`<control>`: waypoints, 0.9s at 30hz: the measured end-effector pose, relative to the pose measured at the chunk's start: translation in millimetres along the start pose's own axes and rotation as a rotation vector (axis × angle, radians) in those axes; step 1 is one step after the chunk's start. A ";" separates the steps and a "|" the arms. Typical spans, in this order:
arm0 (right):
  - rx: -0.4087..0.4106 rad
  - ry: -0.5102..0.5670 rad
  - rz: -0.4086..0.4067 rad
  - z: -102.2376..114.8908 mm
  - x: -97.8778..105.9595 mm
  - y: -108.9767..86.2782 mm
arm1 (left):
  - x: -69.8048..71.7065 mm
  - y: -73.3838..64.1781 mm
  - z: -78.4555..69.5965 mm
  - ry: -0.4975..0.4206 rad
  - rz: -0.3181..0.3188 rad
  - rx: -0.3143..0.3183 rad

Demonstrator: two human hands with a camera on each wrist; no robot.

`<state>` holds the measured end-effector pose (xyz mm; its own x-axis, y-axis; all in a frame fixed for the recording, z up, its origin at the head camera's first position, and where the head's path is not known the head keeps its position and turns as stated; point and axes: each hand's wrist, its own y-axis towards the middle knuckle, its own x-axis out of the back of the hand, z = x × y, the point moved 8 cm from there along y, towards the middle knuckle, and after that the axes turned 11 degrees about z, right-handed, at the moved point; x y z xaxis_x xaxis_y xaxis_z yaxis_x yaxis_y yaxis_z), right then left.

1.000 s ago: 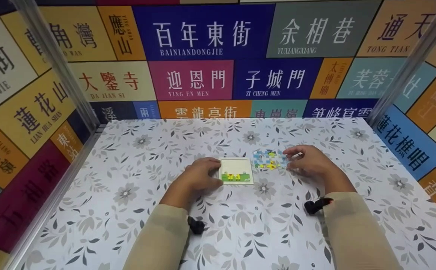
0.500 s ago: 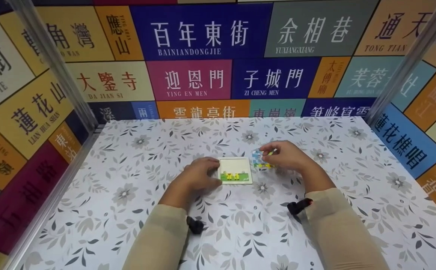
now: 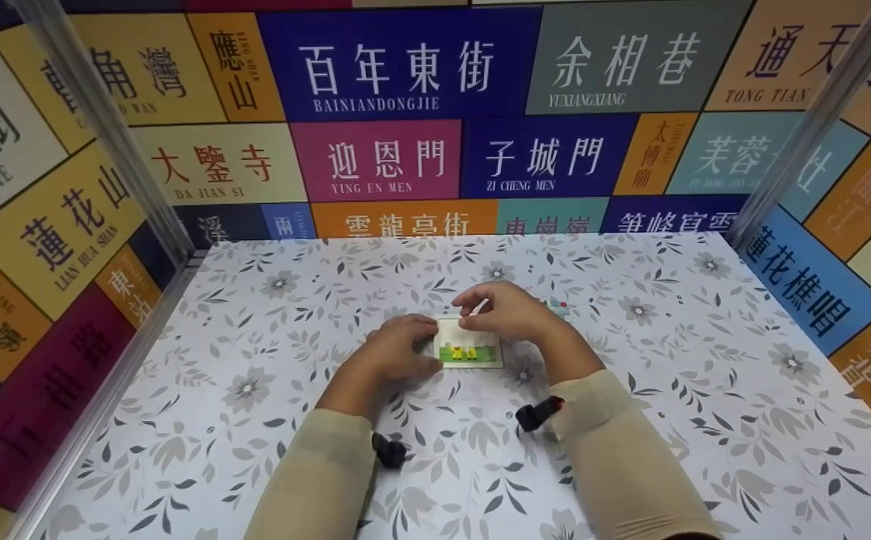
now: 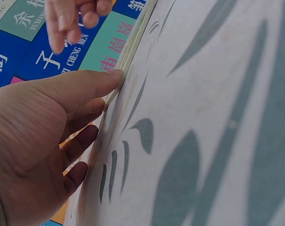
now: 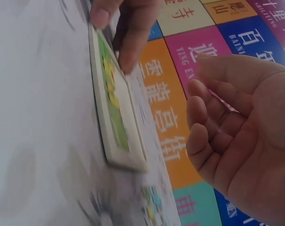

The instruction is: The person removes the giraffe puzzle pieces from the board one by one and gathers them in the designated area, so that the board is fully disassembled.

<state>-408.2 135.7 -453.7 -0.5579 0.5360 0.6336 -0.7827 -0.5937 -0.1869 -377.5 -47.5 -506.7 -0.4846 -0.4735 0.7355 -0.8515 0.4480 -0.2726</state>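
A small cream puzzle board (image 3: 486,337) lies mid-table, its lower strip filled with green and yellow pieces (image 5: 113,103) and its upper part bare. My left hand (image 3: 403,349) holds it by the left side, thumb at the near corner and a finger at the far corner. Over the board's upper part hovers my right hand (image 3: 506,311), its fingers bent and the thumb a little apart from them. Whether a puzzle piece sits between its fingertips I cannot tell. Loose jigsaw pieces (image 3: 557,307) show behind the right hand, mostly hidden by it.
A white cloth with grey flowers and leaves covers the table (image 3: 255,450). Upright panels (image 3: 397,157) printed with coloured signs stand at the back and both sides. Black wrist cameras (image 3: 539,414) are strapped on both sleeves.
My right hand has moved left from the loose jigsaw pieces to above the puzzle board. The left hand keeps its hold on the board's left side.
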 end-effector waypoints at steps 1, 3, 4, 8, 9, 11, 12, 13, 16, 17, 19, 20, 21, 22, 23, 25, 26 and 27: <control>0.005 0.001 0.009 2.8 -3.5 3.0 | 0.3 -0.1 0.3 0.001 0.000 0.004; 0.017 0.007 0.027 6.8 -10.0 8.3 | 0.7 0.0 0.3 0.008 0.001 0.004; 0.020 0.010 0.035 7.6 -12.8 10.7 | 0.9 -0.1 0.2 0.009 0.000 0.002; 0.023 0.031 0.052 7.4 -20.9 15.8 | 0.6 -0.1 0.3 0.016 0.001 -0.003; 0.020 0.033 0.053 6.7 -22.2 16.1 | 0.5 -0.1 0.2 0.017 0.001 -0.006; 0.007 0.047 0.059 5.1 -24.7 15.7 | 0.2 0.0 0.5 0.016 0.003 -0.007; -0.002 0.053 0.063 3.8 -25.9 15.4 | 0.3 -0.1 0.5 0.016 0.004 -0.007; -0.012 0.060 0.068 2.5 -27.0 15.0 | 0.4 -0.1 0.3 0.018 0.006 -0.010; -0.045 0.076 0.079 -3.0 -29.6 14.8 | 1.1 0.0 -0.5 0.020 0.010 -0.014; -0.055 0.077 0.082 -5.2 -30.3 14.9 | 1.3 0.1 -0.6 0.020 0.012 -0.014; -0.070 0.072 0.087 -9.7 -32.0 15.4 | 1.3 0.1 -0.5 0.020 0.015 -0.012; -0.076 0.070 0.089 -12.3 -32.8 15.9 | 1.3 0.1 -0.3 0.019 0.015 -0.009; -0.081 0.070 0.091 -15.1 -33.8 16.4 | 1.1 0.0 -0.3 0.021 0.016 -0.008; -0.085 0.066 0.094 -17.3 -34.9 16.6 | 1.0 -0.1 0.0 0.018 0.016 -0.005; -0.088 0.062 0.098 -19.2 -36.0 16.8 | 1.1 -0.3 -0.2 0.018 0.012 -0.007; -0.090 0.056 0.110 -21.9 -38.4 17.3 | 1.1 -0.8 -0.6 0.020 0.005 -0.012; -0.089 0.050 0.116 -22.7 -39.4 17.5 | 1.3 -1.1 -1.0 0.021 0.001 -0.017; -0.087 0.039 0.124 -22.5 -40.5 17.3 | 1.3 -1.4 -1.6 0.023 -0.001 -0.024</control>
<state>-405.4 117.2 -499.5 -0.6607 0.4859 0.5721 -0.7272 -0.6032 -0.3276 -376.7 -47.6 -504.4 -0.4783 -0.4565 0.7502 -0.8469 0.4658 -0.2565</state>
